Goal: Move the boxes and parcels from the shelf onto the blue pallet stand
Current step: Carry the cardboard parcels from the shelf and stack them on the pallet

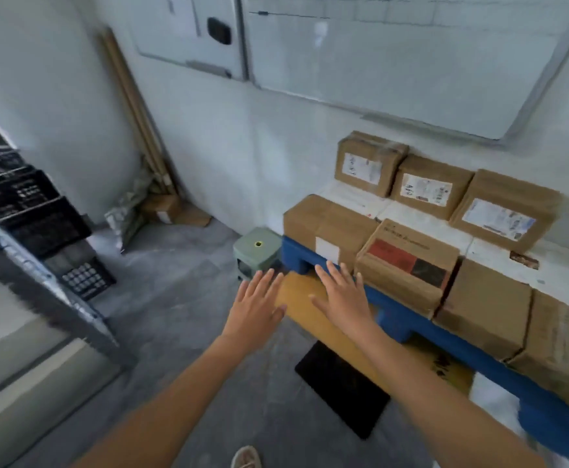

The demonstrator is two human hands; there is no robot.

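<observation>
Far left, 9 o'clock: metal shelf (40,265) frame, blurred, with black crates (36,211) on it. Corner at 11 o'clock: cardboard tubes (134,106) lean on the wall, small box (161,209) on the floor below. Green stool (257,251) sits just beside the left end of the blue pallet stand (394,315).

Left hand (256,309) centre frame, palm down, fingers straight and spread, holds nothing, hangs over the floor. Right hand (343,295) just to its right, same pose, grip apart, empty, over a flat yellow-brown cardboard sheet (310,309) near the pallet's front edge; contact with the sheet can't be told.

Black mat (342,388) on the floor at 6 o'clock.

Right half, 2 to 4 o'clock: cardboard boxes (408,265) already on the pallet stand, front row touching side by side, three labelled parcels (428,187) stacked behind against the wall. Whiteboard (394,55) above at 1 o'clock.
</observation>
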